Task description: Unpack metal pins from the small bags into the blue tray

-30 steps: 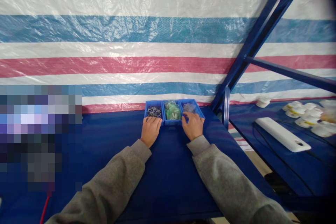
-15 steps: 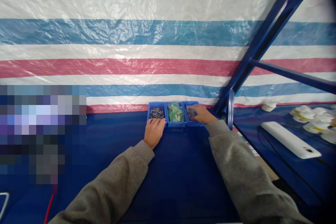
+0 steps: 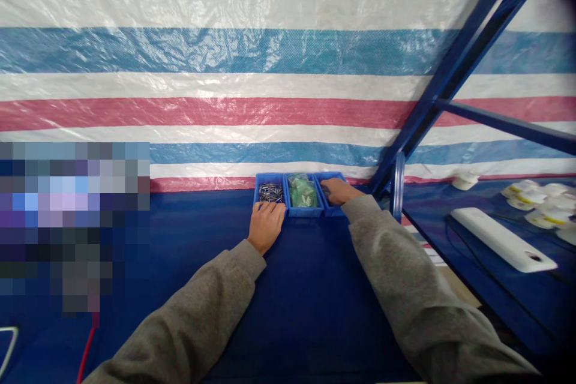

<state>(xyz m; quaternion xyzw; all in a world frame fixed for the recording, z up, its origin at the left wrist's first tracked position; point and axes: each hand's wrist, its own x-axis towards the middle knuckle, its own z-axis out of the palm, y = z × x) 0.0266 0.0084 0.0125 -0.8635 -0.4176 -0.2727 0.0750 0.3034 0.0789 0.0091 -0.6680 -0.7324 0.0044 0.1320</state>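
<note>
Three small blue bins stand side by side at the back of the table. The left bin (image 3: 270, 179) holds many loose metal screws (image 3: 270, 192). My left hand (image 3: 266, 225) is at its front wall, fingers together and curled over the rim. In the middle bin (image 3: 305, 212) lies a green-tinted plastic bag (image 3: 302, 191) with small pale parts. My right hand (image 3: 339, 190) reaches from the right into the right bin (image 3: 332, 210). Its fingers are bent down and closed inside; whatever they hold is hidden.
A striped plastic sheet (image 3: 270, 111) hangs behind the blue table (image 3: 310, 300). A slanted blue metal frame (image 3: 423, 114) rises at the right. Beyond it are a white elongated case (image 3: 504, 240) and several white rolls (image 3: 526, 195). A red cable (image 3: 85, 354) lies at lower left.
My right hand has shifted slightly left and deeper into the right bin, and the greyish clear bag seen there is now out of sight. My left hand stays at the left bin's rim.
</note>
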